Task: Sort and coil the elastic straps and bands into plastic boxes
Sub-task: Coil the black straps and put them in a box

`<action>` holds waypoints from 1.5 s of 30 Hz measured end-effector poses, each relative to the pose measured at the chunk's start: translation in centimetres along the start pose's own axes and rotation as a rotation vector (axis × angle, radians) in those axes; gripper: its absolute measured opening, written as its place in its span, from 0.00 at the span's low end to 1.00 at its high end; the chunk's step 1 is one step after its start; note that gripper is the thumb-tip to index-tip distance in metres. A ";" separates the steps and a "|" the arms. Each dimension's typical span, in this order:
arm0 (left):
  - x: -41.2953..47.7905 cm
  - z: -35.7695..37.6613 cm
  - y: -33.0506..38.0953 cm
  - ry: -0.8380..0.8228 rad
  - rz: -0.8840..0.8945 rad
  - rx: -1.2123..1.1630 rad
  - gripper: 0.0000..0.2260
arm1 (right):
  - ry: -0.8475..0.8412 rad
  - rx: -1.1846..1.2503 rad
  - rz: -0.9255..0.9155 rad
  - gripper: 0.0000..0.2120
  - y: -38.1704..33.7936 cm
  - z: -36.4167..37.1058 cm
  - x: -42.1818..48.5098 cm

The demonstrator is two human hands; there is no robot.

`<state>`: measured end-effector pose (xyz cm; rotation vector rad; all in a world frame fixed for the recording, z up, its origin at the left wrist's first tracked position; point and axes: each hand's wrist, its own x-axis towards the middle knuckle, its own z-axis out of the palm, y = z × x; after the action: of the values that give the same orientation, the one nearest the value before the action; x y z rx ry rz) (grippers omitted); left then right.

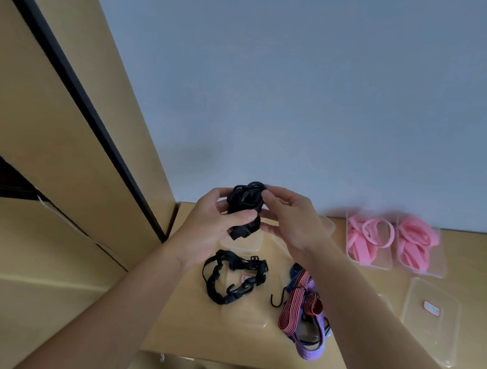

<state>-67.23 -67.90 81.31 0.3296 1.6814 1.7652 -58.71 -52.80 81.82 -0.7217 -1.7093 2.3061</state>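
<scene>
A coiled black strap [244,202] with a buckle end hanging down is raised above the table's far left. My left hand [211,226] grips it from the left, thumb across its lower part. My right hand [290,217] pinches its top right edge. Below them, a second black strap [233,280] with hooks lies loosely looped in a clear plastic box [244,315]. To its right a bundle of red-striped and purple elastic cords [307,310] with a black hook lies on the table, partly under my right forearm.
Two clear boxes holding pink bands [369,239] [416,245] stand at the back right of the tan table [189,330]. A clear box [430,321] with a small label sits at the right. A tan cabinet [45,131] rises on the left.
</scene>
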 end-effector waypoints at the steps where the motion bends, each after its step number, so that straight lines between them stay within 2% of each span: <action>1: 0.4 0.4 -0.3 0.000 -0.017 -0.016 0.28 | -0.009 0.026 0.020 0.09 0.2 -0.5 0.5; 6: 1.0 2.0 -1.9 -0.054 -0.069 0.036 0.22 | 0.024 0.061 0.084 0.08 2.2 -2.7 2.8; 9: 1.3 2.5 -2.5 0.001 -0.067 0.095 0.18 | 0.034 0.063 0.114 0.08 3.5 -3.2 4.1; 14: 3.5 1.5 -3.6 0.164 -0.120 0.155 0.22 | 0.043 -0.062 0.169 0.08 5.7 -2.6 5.9; 17: 5.6 0.2 -4.6 0.180 -0.161 0.259 0.22 | 0.020 -0.062 0.219 0.08 7.6 -1.9 7.0; 20: 8.0 -1.0 -6.0 0.134 -0.194 0.389 0.20 | 0.028 -0.038 0.253 0.17 9.4 -0.9 8.3; 25: 12.2 -2.6 -8.0 0.098 -0.212 0.677 0.18 | 0.099 -0.051 0.324 0.25 11.9 0.9 10.2; 32: 17.3 -3.3 -9.2 -0.075 -0.104 1.137 0.09 | 0.267 0.097 0.371 0.29 14.1 3.5 14.1; 35: 18.8 -3.4 -10.1 -0.111 -0.065 1.274 0.11 | 0.352 0.139 0.373 0.31 15.1 4.0 15.7; 37: 19.8 -3.6 -10.7 -0.142 -0.014 1.362 0.12 | 0.402 0.162 0.376 0.27 15.8 4.3 16.4; 39: 20.1 -3.7 -10.9 -0.171 0.033 1.472 0.09 | 0.427 0.143 0.381 0.24 16.4 4.3 16.6; 41: 20.5 -3.9 -11.2 -0.219 0.066 1.585 0.08 | 0.455 0.086 0.389 0.25 17.3 4.3 16.7; 43: 20.9 -4.2 -11.6 -0.253 0.095 1.655 0.10 | 0.469 -0.062 0.385 0.24 17.8 4.1 16.5; 45: 21.5 -4.4 -12.0 -0.280 0.117 1.629 0.13 | 0.449 -0.291 0.349 0.20 18.0 3.9 16.2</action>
<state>-82.39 -58.77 63.67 1.2581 2.4798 -0.0223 -72.14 -55.15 61.37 -1.5678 -1.8185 1.8820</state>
